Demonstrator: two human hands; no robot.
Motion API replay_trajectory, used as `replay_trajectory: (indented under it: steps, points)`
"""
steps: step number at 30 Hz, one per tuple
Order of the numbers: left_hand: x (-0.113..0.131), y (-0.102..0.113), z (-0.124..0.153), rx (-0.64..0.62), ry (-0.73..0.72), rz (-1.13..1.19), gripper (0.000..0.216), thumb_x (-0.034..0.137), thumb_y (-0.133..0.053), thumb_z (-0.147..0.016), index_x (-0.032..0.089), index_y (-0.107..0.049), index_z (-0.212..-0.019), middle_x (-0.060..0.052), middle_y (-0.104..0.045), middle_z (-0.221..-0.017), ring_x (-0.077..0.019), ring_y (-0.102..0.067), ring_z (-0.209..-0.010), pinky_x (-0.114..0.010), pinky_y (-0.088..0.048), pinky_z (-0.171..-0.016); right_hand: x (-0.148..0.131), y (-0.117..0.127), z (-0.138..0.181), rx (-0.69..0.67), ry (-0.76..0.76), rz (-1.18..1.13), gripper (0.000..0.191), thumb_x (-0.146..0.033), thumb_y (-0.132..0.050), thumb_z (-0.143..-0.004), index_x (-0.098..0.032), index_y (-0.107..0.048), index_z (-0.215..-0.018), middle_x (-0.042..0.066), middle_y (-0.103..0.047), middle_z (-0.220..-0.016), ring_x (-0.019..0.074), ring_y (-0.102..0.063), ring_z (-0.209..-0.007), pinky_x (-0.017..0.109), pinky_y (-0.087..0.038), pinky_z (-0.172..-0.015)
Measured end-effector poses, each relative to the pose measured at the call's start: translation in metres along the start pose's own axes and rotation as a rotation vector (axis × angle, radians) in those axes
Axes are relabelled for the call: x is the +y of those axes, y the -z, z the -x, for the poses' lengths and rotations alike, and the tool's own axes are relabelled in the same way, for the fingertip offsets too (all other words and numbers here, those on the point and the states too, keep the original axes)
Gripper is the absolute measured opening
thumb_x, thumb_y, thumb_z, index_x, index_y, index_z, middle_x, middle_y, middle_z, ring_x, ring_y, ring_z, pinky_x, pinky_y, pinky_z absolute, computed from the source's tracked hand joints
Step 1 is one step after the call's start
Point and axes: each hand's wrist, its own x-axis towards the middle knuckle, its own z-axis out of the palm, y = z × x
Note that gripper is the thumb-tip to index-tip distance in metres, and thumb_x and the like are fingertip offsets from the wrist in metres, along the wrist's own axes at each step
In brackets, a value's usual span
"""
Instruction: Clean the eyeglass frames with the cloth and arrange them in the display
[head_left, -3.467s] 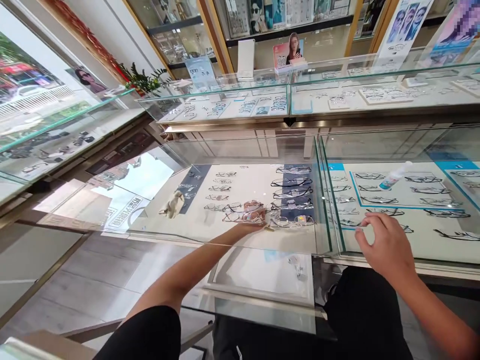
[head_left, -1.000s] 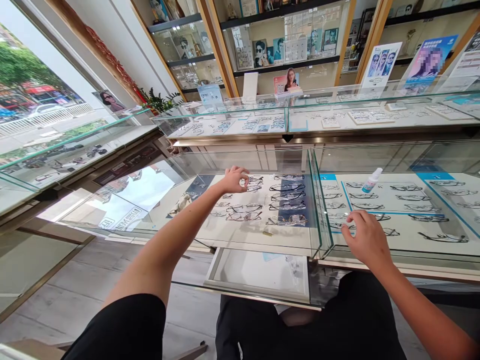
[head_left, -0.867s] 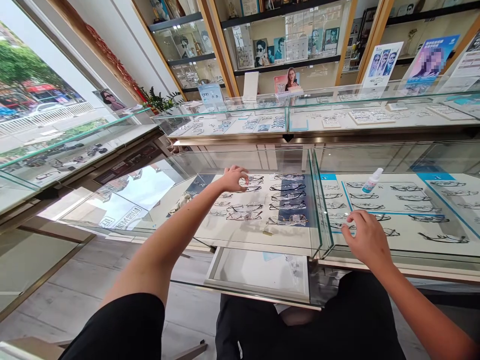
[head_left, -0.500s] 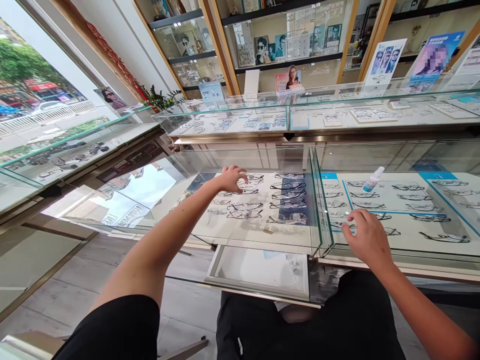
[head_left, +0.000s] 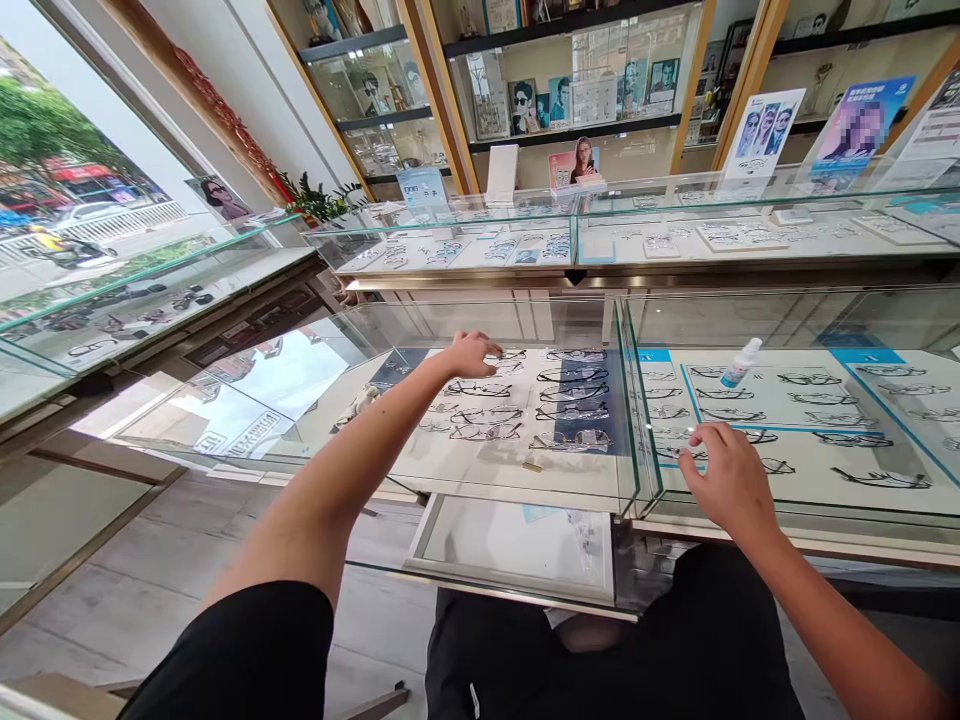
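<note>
My left hand (head_left: 472, 356) reaches out over the far rows of glasses in the middle showcase, open, fingers a little bent and thumb apart. Its fingertips are nearest to a pair of glasses (head_left: 513, 356) in the back row; I cannot tell whether they touch it. My right hand (head_left: 729, 482) hovers at the front of the right showcase, thumb and forefinger curled towards each other. A tiny bright spot shows by the fingertip, too small to name. Beyond this hand a small white spray bottle (head_left: 742, 364) with a pink and blue label stands on the glass.
Dark-framed glasses (head_left: 573, 392) lie in rows on a navy strip. Below the middle showcase a white drawer (head_left: 495, 540) is pulled out above my lap. A second glass counter (head_left: 465, 225) runs behind, with upright cards (head_left: 763, 140) on it. A window is at the left.
My left hand has shifted slightly right, and its fingers are lower and closer together. My right hand has moved slightly left with the view, keeping its curled shape.
</note>
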Motion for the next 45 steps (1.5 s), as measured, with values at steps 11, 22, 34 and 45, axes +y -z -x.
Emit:
replay_trajectory:
  steps: [11, 22, 34, 45]
  points:
    - [0.000, 0.005, -0.055, 0.104, 0.048, -0.036, 0.054, 0.039, -0.052, -0.092, 0.033, -0.077, -0.139, -0.008, -0.073, -0.152, -0.0374, -0.046, -0.151, -0.061, -0.030, -0.123, -0.003, -0.001, 0.000, 0.004, -0.036, -0.002, 0.008, -0.028, -0.060, -0.102, -0.025, -0.052, -0.102, 0.010, -0.071, -0.111, 0.0312, -0.066, -0.102, 0.043, -0.048, -0.084]
    - [-0.010, 0.024, -0.014, 0.161, -0.032, -0.012, 0.031, 0.046, -0.069, -0.088, 0.030, -0.087, -0.107, -0.008, -0.076, -0.137, -0.0365, -0.057, -0.132, -0.052, -0.038, -0.113, -0.002, 0.000, 0.000, 0.012, -0.013, -0.003, 0.009, -0.029, -0.060, -0.101, -0.025, -0.052, -0.101, 0.011, -0.070, -0.114, 0.0309, -0.066, -0.103, 0.042, -0.048, -0.084]
    - [-0.011, 0.010, -0.020, 0.221, -0.030, -0.140, 0.026, 0.034, -0.065, -0.097, 0.024, -0.088, -0.105, -0.013, -0.079, -0.109, -0.0306, -0.065, -0.110, -0.042, -0.041, -0.093, -0.001, -0.001, 0.000, 0.018, -0.008, 0.008, 0.009, -0.029, -0.061, -0.102, -0.025, -0.053, -0.102, 0.011, -0.071, -0.114, 0.0311, -0.066, -0.102, 0.042, -0.048, -0.082]
    - [-0.008, 0.009, -0.041, 0.295, -0.103, -0.247, 0.027, 0.030, -0.060, -0.099, 0.024, -0.085, -0.106, -0.015, -0.079, -0.111, -0.0333, -0.064, -0.113, -0.045, -0.041, -0.093, -0.003, -0.001, -0.001, 0.036, -0.012, -0.004, 0.009, -0.027, -0.061, -0.101, -0.025, -0.052, -0.100, 0.011, -0.071, -0.112, 0.0303, -0.065, -0.101, 0.042, -0.048, -0.085]
